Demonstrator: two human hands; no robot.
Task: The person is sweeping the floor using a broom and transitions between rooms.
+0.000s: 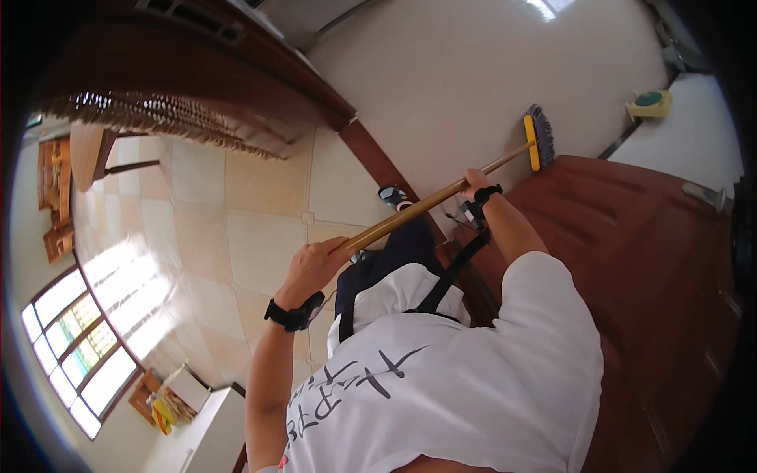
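A broom with a long tan handle (426, 203) runs slantwise from the middle of the head view toward the upper right. Its yellow head (531, 142) with dark grey bristles (543, 135) rests on the pale floor beyond a doorway. My left hand (315, 266) is closed round the near end of the handle. Further along it, my right hand (476, 183) grips the handle, nearer the head. Both wrists carry black straps with small devices. My shoe (394, 197) stands below the handle, beside the brown threshold (374, 162).
An open reddish-brown door (623, 236) with a metal handle (704, 195) fills the right side. A yellow-and-green box-like thing (651, 104) is on the far right wall. To the left are a woven fringe curtain (181, 122), a wooden table (88, 154) and a barred window (79, 347).
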